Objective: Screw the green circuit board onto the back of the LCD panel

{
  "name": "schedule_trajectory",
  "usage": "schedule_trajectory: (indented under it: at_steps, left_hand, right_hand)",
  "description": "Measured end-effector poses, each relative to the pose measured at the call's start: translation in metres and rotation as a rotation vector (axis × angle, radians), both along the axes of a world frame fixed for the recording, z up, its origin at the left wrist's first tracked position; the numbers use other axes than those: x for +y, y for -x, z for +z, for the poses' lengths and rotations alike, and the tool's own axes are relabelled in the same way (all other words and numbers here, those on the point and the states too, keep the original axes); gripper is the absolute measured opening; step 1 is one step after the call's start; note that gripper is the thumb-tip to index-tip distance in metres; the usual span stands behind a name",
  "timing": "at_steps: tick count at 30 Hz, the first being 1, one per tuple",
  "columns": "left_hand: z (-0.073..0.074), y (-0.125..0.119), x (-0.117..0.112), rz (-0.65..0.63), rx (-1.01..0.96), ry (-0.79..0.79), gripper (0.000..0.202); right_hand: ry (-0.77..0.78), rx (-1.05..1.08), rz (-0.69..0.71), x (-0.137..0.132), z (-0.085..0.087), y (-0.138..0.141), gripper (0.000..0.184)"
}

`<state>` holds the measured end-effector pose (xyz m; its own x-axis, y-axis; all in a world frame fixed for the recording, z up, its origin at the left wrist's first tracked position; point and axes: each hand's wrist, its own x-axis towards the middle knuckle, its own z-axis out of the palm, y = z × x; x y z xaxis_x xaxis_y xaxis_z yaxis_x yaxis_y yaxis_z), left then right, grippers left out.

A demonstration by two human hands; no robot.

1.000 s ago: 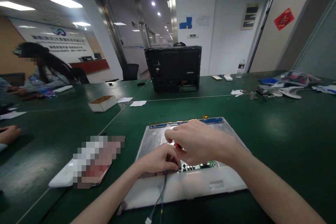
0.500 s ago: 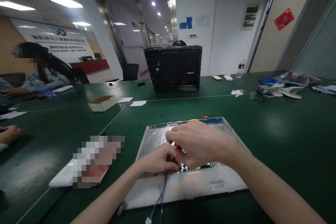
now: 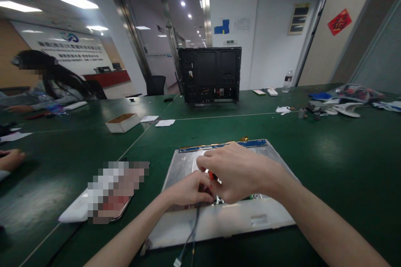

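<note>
A silver display panel lies face down on the green table in front of me, with a blue strip along its far edge. My right hand is closed round a small red-handled screwdriver, its tip down at a small green circuit board on the panel. My left hand is pinched beside the tip, on the panel, where a thin cable leaves toward me.
A white flat object lies left of the panel. Farther back stand a black open chassis and a small cardboard box. Tools and plastic parts clutter the far right. A person sits at far left; another hand rests at the left edge.
The black chassis at the back has risen and shifted slightly right. My hands stay at the same spot, the right one turning a little.
</note>
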<state>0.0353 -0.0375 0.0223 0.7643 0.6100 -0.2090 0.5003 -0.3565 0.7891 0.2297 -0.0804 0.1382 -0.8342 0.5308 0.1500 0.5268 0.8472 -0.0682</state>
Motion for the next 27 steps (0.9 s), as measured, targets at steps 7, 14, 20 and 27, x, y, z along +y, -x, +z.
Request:
schedule_trajectory:
  at_steps: [7, 14, 20, 27]
  left_hand:
    - [0.0073, -0.0031, -0.0065, 0.081, -0.015, 0.064, 0.012]
    - [0.0033, -0.0019, -0.005, 0.054, 0.006, -0.008, 0.007]
    - [0.0021, -0.0009, -0.0025, 0.021, 0.007, -0.026, 0.007]
    - [0.0087, -0.0028, -0.0063, 0.077, 0.019, 0.026, 0.013]
  right_hand:
    - [-0.058, 0.014, -0.074, 0.0027, 0.0022, 0.0045, 0.012]
    - [-0.029, -0.005, -0.043, 0.0009, 0.0008, 0.0021, 0.01]
    - [0.001, -0.027, -0.037, 0.0013, 0.0017, 0.0025, 0.014]
    - [-0.045, -0.008, -0.08, 0.0035, 0.0006, 0.0048, 0.015]
